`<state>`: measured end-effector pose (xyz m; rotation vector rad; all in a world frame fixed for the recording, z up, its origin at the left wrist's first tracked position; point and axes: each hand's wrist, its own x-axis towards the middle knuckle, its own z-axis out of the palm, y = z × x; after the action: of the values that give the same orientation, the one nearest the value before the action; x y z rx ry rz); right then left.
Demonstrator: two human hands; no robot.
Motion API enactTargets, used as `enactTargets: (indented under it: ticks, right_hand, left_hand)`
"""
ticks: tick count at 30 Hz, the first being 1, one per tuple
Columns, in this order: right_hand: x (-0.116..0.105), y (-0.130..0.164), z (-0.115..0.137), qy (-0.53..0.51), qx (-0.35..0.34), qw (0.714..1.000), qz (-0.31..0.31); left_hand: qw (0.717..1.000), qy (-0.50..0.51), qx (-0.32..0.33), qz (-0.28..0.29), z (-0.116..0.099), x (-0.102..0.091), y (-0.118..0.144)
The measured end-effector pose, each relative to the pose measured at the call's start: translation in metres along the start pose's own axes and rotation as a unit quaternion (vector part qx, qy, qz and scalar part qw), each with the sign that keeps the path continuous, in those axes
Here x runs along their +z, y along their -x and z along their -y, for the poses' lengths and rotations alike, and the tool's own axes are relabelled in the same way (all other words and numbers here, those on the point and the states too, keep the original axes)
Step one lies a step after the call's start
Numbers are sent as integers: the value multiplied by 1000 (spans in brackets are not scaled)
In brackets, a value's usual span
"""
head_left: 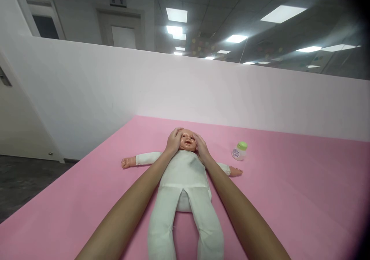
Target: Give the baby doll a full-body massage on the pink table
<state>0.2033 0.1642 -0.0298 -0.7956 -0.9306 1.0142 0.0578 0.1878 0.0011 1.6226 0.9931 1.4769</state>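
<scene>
A baby doll (185, 171) with a white cloth body lies on its back, face up, arms stretched out to both sides. My left hand (174, 140) rests against one side of the doll's head, its fingers extended over the temple and brow. On the opposite side, my right hand (201, 144) lies along the head, fingertips touching near the eye and forehead. Both hands cup the head without closing round it. Part of the head is covered by my fingers. Beyond the doll's arm on the right stands a small clear bottle (239, 152) with a green cap.
The doll lies on a pink table surface (289, 183). A white partition (202, 86) rises along its back edge, and a white wall (72, 94) borders the left. A door (17, 113) and dark floor (26, 183) show at far left.
</scene>
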Motion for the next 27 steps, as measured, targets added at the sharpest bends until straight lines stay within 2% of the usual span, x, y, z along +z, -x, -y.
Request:
enactTargets:
  ticks: [27]
  right_hand:
    - [0, 0, -1, -7, 6, 1000, -5]
  left_hand:
    - [1000, 2, -4, 3, -3, 0, 3]
